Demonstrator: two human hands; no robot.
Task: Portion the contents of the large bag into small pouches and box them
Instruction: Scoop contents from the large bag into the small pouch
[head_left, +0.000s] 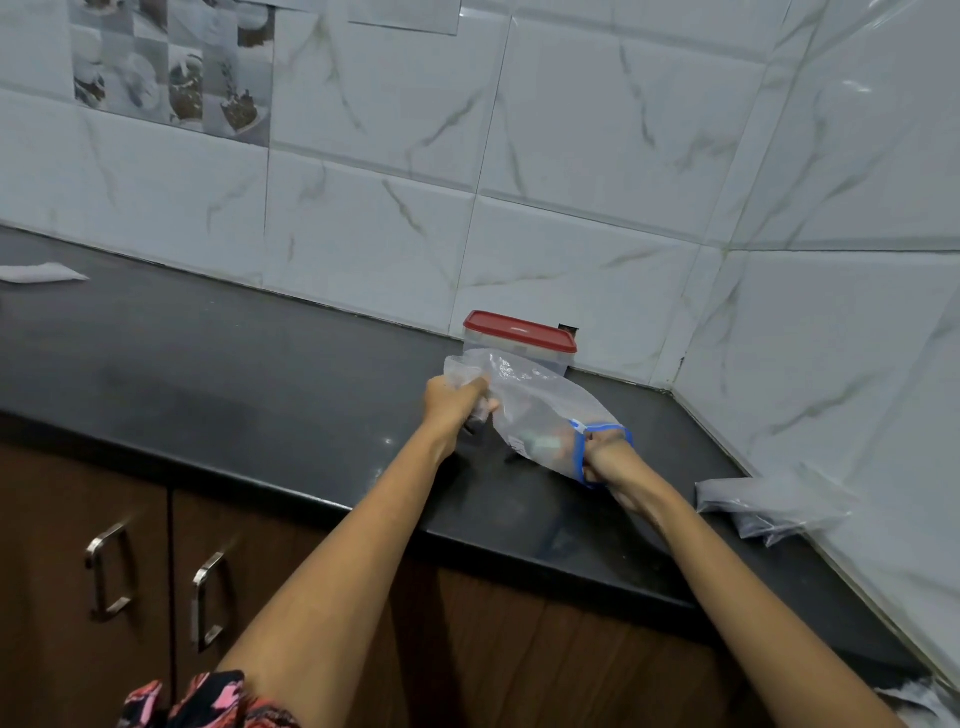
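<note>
- Large bag (524, 400) sits just right of the frame's centre, stretched between both hands low over the dark bench (260, 364) and in front of the red-lidded box (519, 340)
- Left hand (454, 402) has its fingers curled round the bunched closed end of the bag; right hand (605, 457) grips the blue-edged mouth, fingers folded over the rim
- Film looks thin, clear and floppy: it wrinkles and sags between the two grips, so it will give no support of its own
- Contents show only as a dim orange and pale patch near the mouth; what they are I cannot tell, and the load seems light
- Smooth plastic is likely slippery, so a gathered fistful holds better than a fingertip pinch
- Best holds, I judge, are the stiffer blue rim for steering the opening and the bunched bottom for tipping
- Small pouches (769, 506) of the same soft film lie at the right edge of the bench, near the wall; they would need holding open by the lip
- Box looks rigid and is still lidded
</note>
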